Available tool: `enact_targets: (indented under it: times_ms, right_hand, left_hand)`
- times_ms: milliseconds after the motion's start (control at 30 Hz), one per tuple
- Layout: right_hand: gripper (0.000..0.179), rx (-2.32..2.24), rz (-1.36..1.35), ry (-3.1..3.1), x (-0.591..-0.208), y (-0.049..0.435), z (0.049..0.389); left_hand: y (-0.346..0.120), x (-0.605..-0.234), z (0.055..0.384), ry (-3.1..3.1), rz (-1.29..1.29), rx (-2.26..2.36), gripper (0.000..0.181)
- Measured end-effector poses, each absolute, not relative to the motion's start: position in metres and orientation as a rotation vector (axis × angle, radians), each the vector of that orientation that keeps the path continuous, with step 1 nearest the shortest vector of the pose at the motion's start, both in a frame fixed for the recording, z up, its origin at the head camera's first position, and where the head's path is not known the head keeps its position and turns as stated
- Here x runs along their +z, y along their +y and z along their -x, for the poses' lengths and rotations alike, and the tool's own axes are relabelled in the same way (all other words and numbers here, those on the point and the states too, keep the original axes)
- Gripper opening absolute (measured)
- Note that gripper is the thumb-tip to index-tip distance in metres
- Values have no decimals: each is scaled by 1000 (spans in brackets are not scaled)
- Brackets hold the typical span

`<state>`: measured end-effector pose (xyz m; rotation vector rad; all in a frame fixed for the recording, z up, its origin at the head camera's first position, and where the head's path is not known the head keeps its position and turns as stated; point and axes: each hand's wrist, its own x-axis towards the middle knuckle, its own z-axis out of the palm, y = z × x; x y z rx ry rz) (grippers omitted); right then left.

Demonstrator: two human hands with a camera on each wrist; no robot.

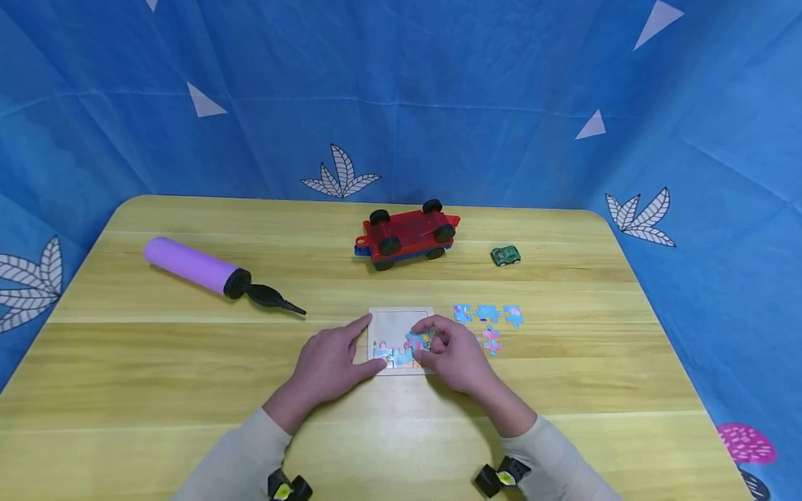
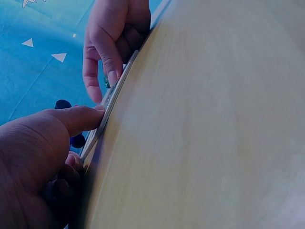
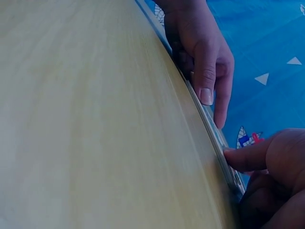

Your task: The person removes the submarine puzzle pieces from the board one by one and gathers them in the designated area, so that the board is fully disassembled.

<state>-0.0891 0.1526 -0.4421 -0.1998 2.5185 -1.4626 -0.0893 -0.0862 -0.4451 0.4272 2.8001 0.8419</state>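
Observation:
A shallow puzzle tray lies flat on the table, with joined jigsaw pieces along its lower part. My left hand steadies its left side: the index finger reaches the upper left corner and the thumb rests on the lower pieces. Over the tray's right side, my right hand holds a pink and blue puzzle piece between thumb and fingers. Both wrist views see the tray nearly edge-on; there the left thumb lies straight and the right thumb touches the tray area.
Loose puzzle pieces lie right of the tray, one of them beside the right hand. Behind stand an upturned red toy vehicle and a small green toy car. A purple hand pump lies at the left.

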Motion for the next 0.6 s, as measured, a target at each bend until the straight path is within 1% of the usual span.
enact_targets:
  times_ms: [167, 233, 600]
  right_hand:
    - [39, -1439, 147, 2532, -442, 155, 89]
    - [40, -1443, 126, 2523, -443, 156, 89]
    - [28, -1432, 123, 2484, -443, 159, 90]
  left_hand:
    - [-86, -445, 89, 2799, -436, 840, 82]
    - [-86, -445, 89, 2798, -436, 841, 82]
    - [-86, -444, 89, 2795, -424, 829, 82]
